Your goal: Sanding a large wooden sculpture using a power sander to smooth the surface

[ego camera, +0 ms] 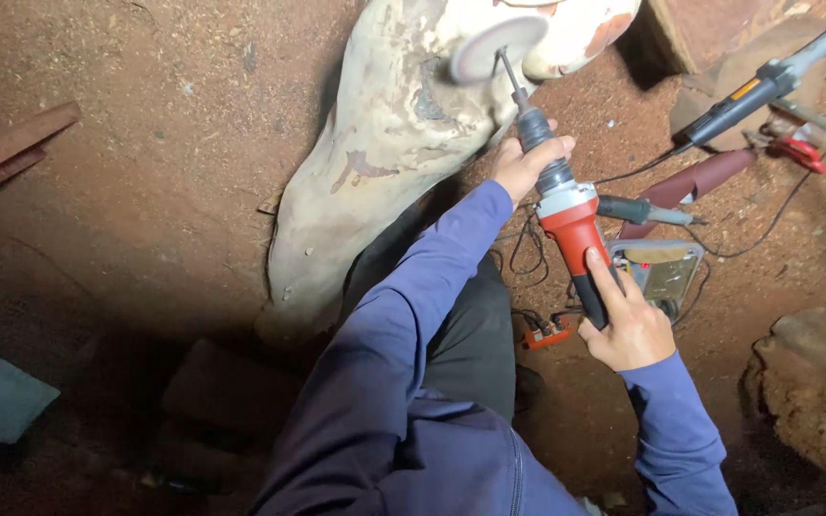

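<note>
Left hand (526, 162): closed around the grey neck of the grinder (566, 225), thumb on top, just behind the long shaft.
Right hand (628, 325): wrapped on the black rear grip, forefinger laid along the red body.
Grinder: red and black, held tilted, nose up and away; its shaft ends in a pale disc (497, 46).
Disc: blurred, so it looks to be spinning; its face lies against the upper part of the carving (384, 153).
Carving: pale, smooth, long wooden form leaning across the red dirt floor (164, 191), with darker patches left on its skin.
Doing it well, as I judge: keep both hands firm, the front one steering and the rear one steadying; lay the disc flat with light pressure, and keep sleeve and cords away from it.
Lap: dark trousers and blue sleeves just below the tool.
Near the right hand: a small grey sander (662, 268) on the ground, an orange plug block (547, 333), loose black cords.
Farther right: a second, blue-grey power tool (767, 86), a dark red roll (695, 182), a red clamp (800, 151), a rough stone (815, 392).
Far left: wooden offcuts (7, 148).
</note>
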